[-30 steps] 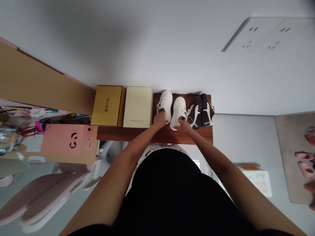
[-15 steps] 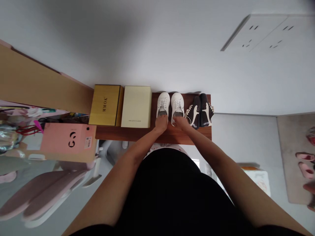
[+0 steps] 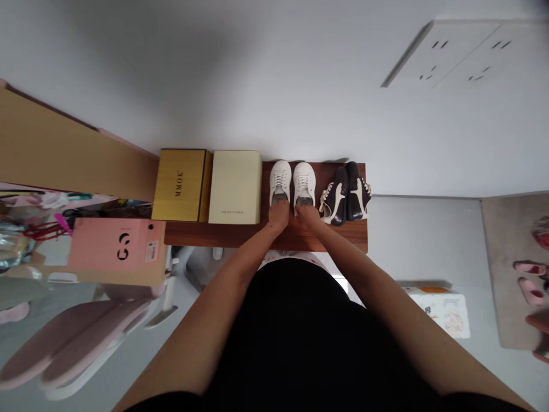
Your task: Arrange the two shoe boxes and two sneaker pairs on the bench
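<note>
Left hand point(image 3: 279, 213) gripped left white shoe point(image 3: 281, 174), right hand point(image 3: 307, 215) right white shoe point(image 3: 304, 175), both by the heel. Seemed a squaring-up step; next move called for even release.

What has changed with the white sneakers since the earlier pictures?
The right white sneaker moved toward the wall, level with the left white sneaker; both straightened. The left hand and right hand still hold their heel ends. The dark sneakers, MMOK box and MEIZHIYUAN box stayed.
</note>
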The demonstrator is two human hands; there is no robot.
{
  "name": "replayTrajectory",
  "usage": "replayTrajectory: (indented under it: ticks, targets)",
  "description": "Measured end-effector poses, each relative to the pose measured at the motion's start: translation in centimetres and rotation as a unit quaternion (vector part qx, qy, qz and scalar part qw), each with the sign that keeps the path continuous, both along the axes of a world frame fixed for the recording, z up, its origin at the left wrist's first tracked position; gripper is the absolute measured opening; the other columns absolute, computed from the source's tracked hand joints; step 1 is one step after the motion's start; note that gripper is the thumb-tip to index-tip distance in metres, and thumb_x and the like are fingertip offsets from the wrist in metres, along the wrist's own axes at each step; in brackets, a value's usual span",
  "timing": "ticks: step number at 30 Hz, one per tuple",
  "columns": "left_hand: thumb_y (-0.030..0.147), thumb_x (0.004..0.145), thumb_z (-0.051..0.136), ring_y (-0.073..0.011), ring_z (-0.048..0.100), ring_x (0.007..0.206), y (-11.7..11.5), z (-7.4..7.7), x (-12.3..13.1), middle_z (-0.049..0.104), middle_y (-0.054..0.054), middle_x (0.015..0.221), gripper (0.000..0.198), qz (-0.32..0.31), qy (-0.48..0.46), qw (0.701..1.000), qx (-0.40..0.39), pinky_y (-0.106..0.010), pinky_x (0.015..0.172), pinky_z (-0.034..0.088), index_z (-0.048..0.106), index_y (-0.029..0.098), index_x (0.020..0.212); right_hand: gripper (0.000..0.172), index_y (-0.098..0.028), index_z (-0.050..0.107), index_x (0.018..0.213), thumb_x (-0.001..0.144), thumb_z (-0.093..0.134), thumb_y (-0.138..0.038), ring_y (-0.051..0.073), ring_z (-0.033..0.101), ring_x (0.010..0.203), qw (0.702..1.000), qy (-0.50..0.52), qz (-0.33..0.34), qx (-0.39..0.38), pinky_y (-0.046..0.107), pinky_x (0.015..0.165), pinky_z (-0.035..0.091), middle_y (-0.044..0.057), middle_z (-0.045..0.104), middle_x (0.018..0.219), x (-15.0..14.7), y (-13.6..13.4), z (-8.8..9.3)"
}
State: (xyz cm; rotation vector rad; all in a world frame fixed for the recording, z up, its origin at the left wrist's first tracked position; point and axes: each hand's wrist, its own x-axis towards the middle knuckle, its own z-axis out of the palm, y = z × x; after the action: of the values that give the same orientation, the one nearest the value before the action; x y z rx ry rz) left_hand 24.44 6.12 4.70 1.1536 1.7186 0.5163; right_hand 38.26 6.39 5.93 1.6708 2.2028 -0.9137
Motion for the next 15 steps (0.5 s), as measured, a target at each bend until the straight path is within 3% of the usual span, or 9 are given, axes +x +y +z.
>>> replayTrajectory:
  ticks: [4,7,9,12,15]
  targets:
    - [0.013,0.091,0.062,-0.0331,0.044,0.144,-0.2,0.4,0.0,0.065,-0.017,0.120,0.011,0.000,0.017,1.000,0.001,-0.042,0.126,0.020,0.065,0.014,0.102,0.027,-0.012,0.064,0.119,0.099,0.047,-0.020,0.034,0.058,0.115,0.997,0.015,0.000,0.075,0.042,0.100,0.045,0.023,0.065,0.122,0.5,-1.0,-0.1]
    - [0.014,0.091,0.061,-0.0370,0.044,0.142,0.1,1.5,0.1,0.061,-0.022,0.130,0.022,-0.072,0.101,0.992,0.030,-0.046,0.124,0.025,0.062,0.011,0.113,0.033,-0.014,0.062,0.121,0.099,0.052,-0.035,0.034,0.055,0.114,0.985,0.052,-0.074,0.145,0.043,0.101,0.044,0.020,0.063,0.121,3.0,-2.4,0.0]
    - [0.015,0.090,0.063,-0.0380,0.044,0.142,0.7,2.5,0.6,0.058,-0.024,0.135,0.029,-0.114,0.138,0.982,0.063,-0.046,0.122,0.028,0.061,0.011,0.119,0.036,-0.015,0.062,0.122,0.098,0.052,-0.040,0.034,0.054,0.114,0.968,0.083,-0.143,0.189,0.045,0.103,0.043,0.019,0.064,0.118,6.1,-3.4,-0.2]
    - [0.017,0.092,0.061,-0.0323,0.051,0.135,1.4,3.5,2.7,0.062,-0.020,0.132,0.032,-0.179,0.118,0.972,0.096,-0.040,0.118,0.034,0.061,0.013,0.124,0.045,-0.016,0.057,0.131,0.096,0.055,-0.043,0.036,0.053,0.120,0.927,0.094,-0.265,0.248,0.051,0.107,0.041,0.020,0.063,0.124,12.2,-4.5,-0.8]
    - [0.018,0.094,0.058,-0.0256,0.064,0.117,0.8,3.3,6.4,0.069,-0.015,0.121,0.030,-0.251,0.067,0.964,0.059,-0.035,0.106,0.045,0.063,0.014,0.123,0.065,-0.010,0.051,0.139,0.088,0.063,-0.050,0.039,0.051,0.128,0.895,0.041,-0.372,0.244,0.056,0.110,0.039,0.024,0.060,0.133,18.1,-4.6,-2.0]
